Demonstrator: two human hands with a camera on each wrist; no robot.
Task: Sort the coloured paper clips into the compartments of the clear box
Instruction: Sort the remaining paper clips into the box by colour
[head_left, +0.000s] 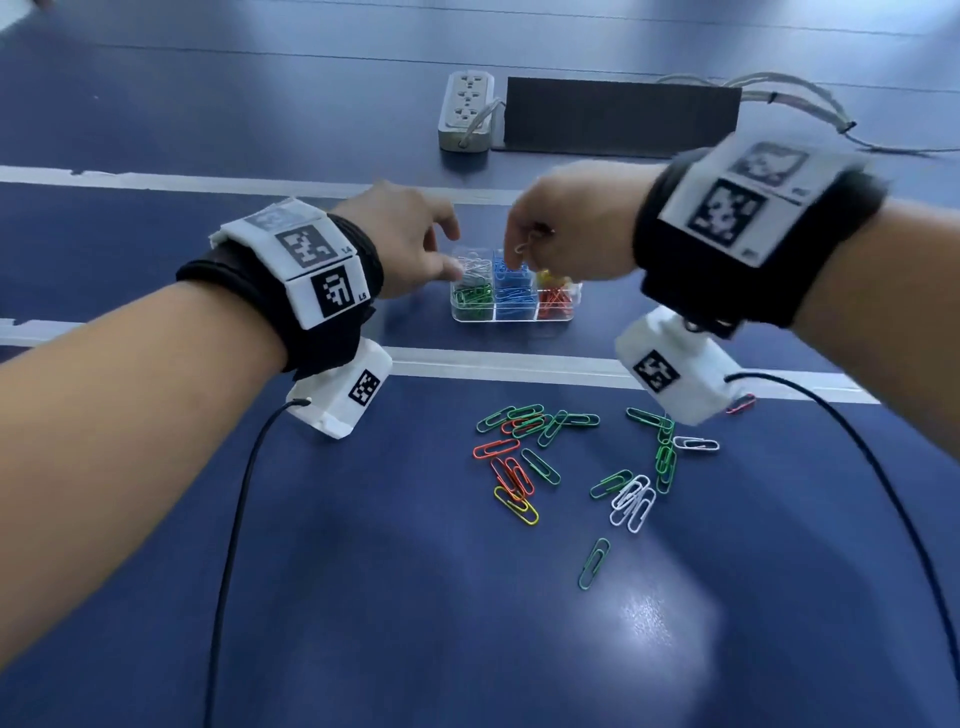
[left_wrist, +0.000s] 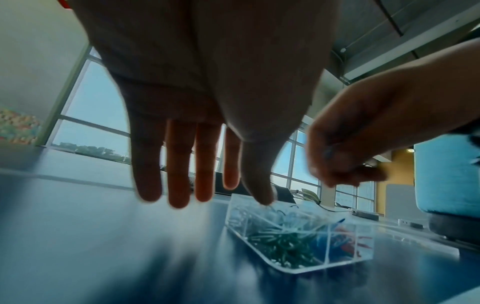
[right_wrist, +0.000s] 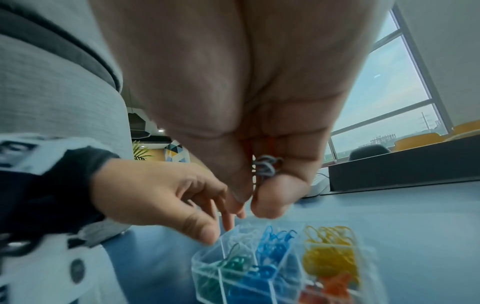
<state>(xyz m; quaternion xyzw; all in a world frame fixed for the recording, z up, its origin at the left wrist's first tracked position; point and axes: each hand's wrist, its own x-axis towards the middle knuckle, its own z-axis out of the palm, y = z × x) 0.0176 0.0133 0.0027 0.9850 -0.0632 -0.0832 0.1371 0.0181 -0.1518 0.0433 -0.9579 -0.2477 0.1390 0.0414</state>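
The clear box (head_left: 558, 317) sits mid-table, its compartments holding white, blue, yellow, green and red-orange clips. Above its middle my right hand (head_left: 535, 236) pinches a white paper clip (head_left: 524, 245). In the right wrist view a small grey-white bunch of clips (right_wrist: 267, 167) shows between thumb and fingers of the right hand (right_wrist: 249, 202). My left hand (head_left: 448, 249) hovers at the box's left end with relaxed, empty fingers (left_wrist: 179, 174), its thumb close to the box rim (left_wrist: 231, 207). Several loose clips (head_left: 540, 465), green, red, white and yellow, lie nearer to me.
A grey power strip (head_left: 466, 110), a dark flat board (head_left: 621, 117) and cables (head_left: 789, 96) lie behind the box. White tape lines (head_left: 208, 182) cross the blue table. Black cords (head_left: 234, 499) trail from both wrist cameras.
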